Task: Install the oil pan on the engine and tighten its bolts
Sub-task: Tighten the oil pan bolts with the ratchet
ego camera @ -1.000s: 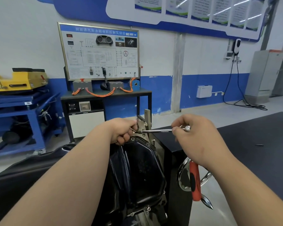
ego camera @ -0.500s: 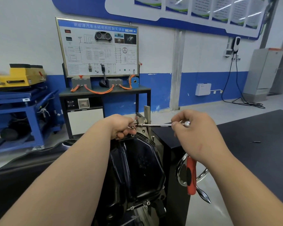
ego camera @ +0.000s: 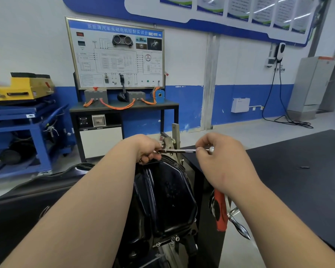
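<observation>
Blue-banded wall (ego camera: pixel 240 97) behind, the slim chrome ratchet (ego camera: pixel 179 151) lies left-right at the far rim of the black oil pan (ego camera: pixel 162 190), left hand (ego camera: pixel 147 147) gripping its head, right hand (ego camera: pixel 220 161) its handle.

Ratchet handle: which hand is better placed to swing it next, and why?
Right, likely. The right hand grips the ratchet handle at its free end; the left hand holds the head end at the oil pan rim.

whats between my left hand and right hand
A chrome wrench spans the gap in the head view: the left hand holds its head end, the right hand its handle.
</observation>
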A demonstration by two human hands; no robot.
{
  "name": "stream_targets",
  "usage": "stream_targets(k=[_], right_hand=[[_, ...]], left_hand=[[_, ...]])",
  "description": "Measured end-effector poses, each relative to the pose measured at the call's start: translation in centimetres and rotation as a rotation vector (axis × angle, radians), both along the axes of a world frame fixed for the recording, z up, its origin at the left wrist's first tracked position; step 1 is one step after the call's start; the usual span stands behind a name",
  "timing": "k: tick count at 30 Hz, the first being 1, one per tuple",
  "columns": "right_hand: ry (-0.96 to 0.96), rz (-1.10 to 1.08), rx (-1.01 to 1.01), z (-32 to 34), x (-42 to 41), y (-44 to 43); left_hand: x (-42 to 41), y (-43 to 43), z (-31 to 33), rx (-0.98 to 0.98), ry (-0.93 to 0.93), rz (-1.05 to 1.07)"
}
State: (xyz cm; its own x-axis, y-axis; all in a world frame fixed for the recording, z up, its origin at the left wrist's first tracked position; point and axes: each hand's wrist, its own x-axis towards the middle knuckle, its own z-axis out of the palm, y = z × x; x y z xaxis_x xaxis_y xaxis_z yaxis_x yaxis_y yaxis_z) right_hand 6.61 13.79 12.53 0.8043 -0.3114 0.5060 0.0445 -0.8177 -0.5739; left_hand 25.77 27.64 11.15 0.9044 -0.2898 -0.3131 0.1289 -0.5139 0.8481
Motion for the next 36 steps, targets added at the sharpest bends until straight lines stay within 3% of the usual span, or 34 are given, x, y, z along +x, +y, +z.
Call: stream_targets(k=[12,23,31,36], right_hand=[[0.049,-0.005,-0.360,1.7,1.2,2.4],[0.091,0.003,-0.438,2.5,1.5,2.5],[0.147,0.052,-0.440,3.2,1.6,2.1],[0.170,0.102,-0.547,3.6,1.9,3.0]], left_hand=[[-0.3,-1.3,0.0,0.415,-0.146,-0.052],[-0.7,-1.3,-0.2,0.322,-0.122,-0.064],[-1.3,-1.2,0.2,0.341,-0.127,-0.087],[-1.8,-0.9,0.4,0.387,-0.194,-0.090]])
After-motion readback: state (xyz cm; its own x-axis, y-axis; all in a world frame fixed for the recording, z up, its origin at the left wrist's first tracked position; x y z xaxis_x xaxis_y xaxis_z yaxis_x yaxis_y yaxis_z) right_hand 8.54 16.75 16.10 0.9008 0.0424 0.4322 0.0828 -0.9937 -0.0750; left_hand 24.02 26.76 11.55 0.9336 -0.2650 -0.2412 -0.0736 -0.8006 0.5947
